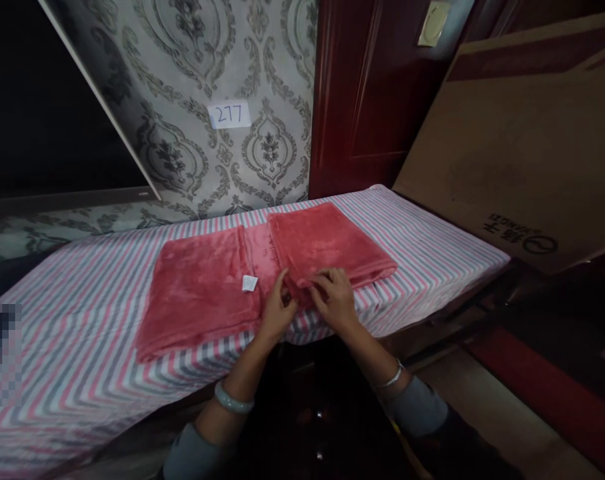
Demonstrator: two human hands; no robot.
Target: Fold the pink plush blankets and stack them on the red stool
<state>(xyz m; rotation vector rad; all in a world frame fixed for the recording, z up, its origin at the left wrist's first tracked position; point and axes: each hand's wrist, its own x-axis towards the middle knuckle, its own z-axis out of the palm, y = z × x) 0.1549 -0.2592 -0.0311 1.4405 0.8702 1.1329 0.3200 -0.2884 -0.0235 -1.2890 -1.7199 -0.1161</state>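
A red plush blanket [202,287] lies on the striped sheet, its left and right parts folded inward with a narrow single-layer strip between them. A small white tag [249,283] shows at the inner edge of the left fold. My left hand [277,310] is at the front of the middle strip, fingers curled against the inner edge of the right fold. Beside it, my right hand [336,300] pinches the front inner corner of that right fold, which is slightly lifted and rumpled there. The fingertips of both hands are partly hidden.
The striped sheet [82,293] covers a long table against a patterned wall. A dark screen [57,113] stands at the left. On the right leans a large cardboard box [512,140]. A paper marked 277 [229,115] is on the wall, beside a dark red door [367,87].
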